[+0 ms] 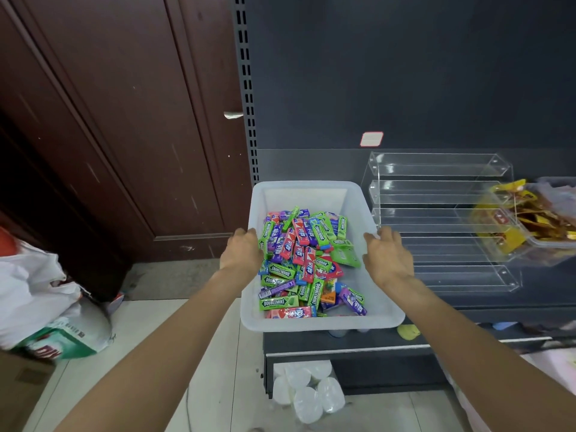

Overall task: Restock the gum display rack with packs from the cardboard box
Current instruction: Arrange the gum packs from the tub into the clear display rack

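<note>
On the dark shelf, a white translucent plastic bin (321, 194) is sitting heaped with green, purple and red gum packs (308, 263); no cardboard box is showing. Both hands are grasping its side rims, the left hand (241, 252) at the left wall, the right hand (388, 257) at the right. Just beside it, the clear acrylic tiered display rack (436, 219) is standing with every tier bare, so restocking is, by my judgement, not yet begun.

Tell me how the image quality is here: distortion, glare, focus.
Head view: wide-angle bending curves the brown door and stretches both forearms; the clear acrylic rack shows pale reflections on its tier edges; gum packs in the white bin read sharply, while the yellow snack bags at right look smeared.
</note>
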{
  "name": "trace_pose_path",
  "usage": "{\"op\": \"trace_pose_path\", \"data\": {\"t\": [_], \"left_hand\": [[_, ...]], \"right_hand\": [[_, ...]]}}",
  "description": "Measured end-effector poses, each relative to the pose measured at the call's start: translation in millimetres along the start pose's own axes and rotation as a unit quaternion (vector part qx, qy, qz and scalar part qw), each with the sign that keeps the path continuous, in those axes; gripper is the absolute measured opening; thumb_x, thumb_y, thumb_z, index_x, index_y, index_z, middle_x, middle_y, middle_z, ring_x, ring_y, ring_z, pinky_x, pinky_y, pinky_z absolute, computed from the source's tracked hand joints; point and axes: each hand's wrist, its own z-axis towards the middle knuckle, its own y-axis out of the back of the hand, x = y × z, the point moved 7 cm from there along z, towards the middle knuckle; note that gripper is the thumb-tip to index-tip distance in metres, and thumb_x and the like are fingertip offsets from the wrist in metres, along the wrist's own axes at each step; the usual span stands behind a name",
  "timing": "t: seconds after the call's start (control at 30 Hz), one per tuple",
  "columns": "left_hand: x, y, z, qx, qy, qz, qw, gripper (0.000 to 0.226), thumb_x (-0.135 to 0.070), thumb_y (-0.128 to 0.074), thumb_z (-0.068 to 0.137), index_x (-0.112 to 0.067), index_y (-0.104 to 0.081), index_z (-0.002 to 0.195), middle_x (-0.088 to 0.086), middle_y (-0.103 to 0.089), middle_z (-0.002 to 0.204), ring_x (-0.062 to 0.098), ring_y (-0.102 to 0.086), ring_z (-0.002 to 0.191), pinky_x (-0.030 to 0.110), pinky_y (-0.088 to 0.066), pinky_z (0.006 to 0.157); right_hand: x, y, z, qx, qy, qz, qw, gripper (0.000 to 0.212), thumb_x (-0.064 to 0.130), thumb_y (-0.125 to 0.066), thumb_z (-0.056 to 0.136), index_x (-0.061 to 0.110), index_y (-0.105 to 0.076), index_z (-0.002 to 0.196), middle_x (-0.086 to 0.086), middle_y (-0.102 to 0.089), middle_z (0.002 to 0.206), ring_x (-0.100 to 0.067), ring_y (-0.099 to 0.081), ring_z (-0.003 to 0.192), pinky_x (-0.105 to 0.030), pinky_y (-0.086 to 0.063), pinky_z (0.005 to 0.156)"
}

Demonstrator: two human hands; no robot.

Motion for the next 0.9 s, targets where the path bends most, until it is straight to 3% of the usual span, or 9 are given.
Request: {"op": "trace_pose_path", "data": {"t": [0.13, 0.27, 0.5, 0.7, 0.9], "left_hand": [[-10.0, 13.3, -1.3, -0.049, -0.071, 0.023, 0.996, 0.043, -0.021, -0.049, 0.095, -0.010, -0.041, 0.136, 0.012, -0.045, 0.131, 0.027, -0.044, 0.121, 0.039, -0.047, 0.090], [-16.8, 15.2, 11.1, -0.029, -0.167, -0.014, 0.986, 0.041, -0.020, -0.048, 0.096, -0.013, -0.042, 0.135, 0.006, -0.044, 0.136, 0.023, -0.044, 0.122, 0.036, -0.045, 0.096], [-17.5, -0.8, 33.4, 0.055, -0.261, 0.020, 0.963, 0.052, -0.026, -0.047, 0.096, -0.016, -0.031, 0.144, 0.007, -0.036, 0.147, 0.024, -0.034, 0.134, 0.037, -0.030, 0.109], [-19.6, -16.2, 45.1, 0.087, -0.314, 0.081, 0.942, 0.059, -0.044, -0.045, 0.095, -0.023, -0.026, 0.147, 0.002, -0.035, 0.150, 0.020, -0.033, 0.136, 0.036, -0.025, 0.111], [-26.9, -33.8, 51.6, 0.121, -0.346, 0.061, 0.928, 0.065, -0.058, -0.043, 0.090, -0.026, -0.028, 0.146, 0.002, -0.047, 0.141, 0.021, -0.044, 0.127, 0.036, -0.030, 0.107]], "right_hand": [[40.5, 7.4, 4.1, 0.004, 0.066, 0.115, 0.991, 0.042, 0.015, -0.050, 0.094, 0.013, -0.046, 0.136, -0.009, -0.044, 0.133, -0.025, -0.044, 0.122, -0.037, -0.044, 0.093], [74.1, 4.1, 14.4, 0.030, 0.106, 0.189, 0.976, 0.047, 0.018, -0.051, 0.095, 0.013, -0.040, 0.141, -0.009, -0.040, 0.141, -0.024, -0.038, 0.130, -0.034, -0.035, 0.107], [97.8, -26.4, 24.8, 0.118, 0.111, 0.146, 0.976, 0.054, 0.030, -0.043, 0.099, 0.017, -0.025, 0.148, 0.003, -0.013, 0.158, -0.019, -0.014, 0.144, -0.034, -0.018, 0.118], [105.1, -22.7, 30.1, 0.075, 0.080, 0.104, 0.989, 0.054, 0.039, -0.044, 0.097, 0.024, -0.029, 0.146, 0.000, -0.023, 0.153, -0.022, -0.024, 0.140, -0.041, -0.032, 0.111], [107.5, -18.4, 32.0, 0.013, 0.073, 0.058, 0.996, 0.042, 0.031, -0.047, 0.096, 0.022, -0.046, 0.137, 0.001, -0.036, 0.147, -0.021, -0.033, 0.135, -0.040, -0.036, 0.107]]}}
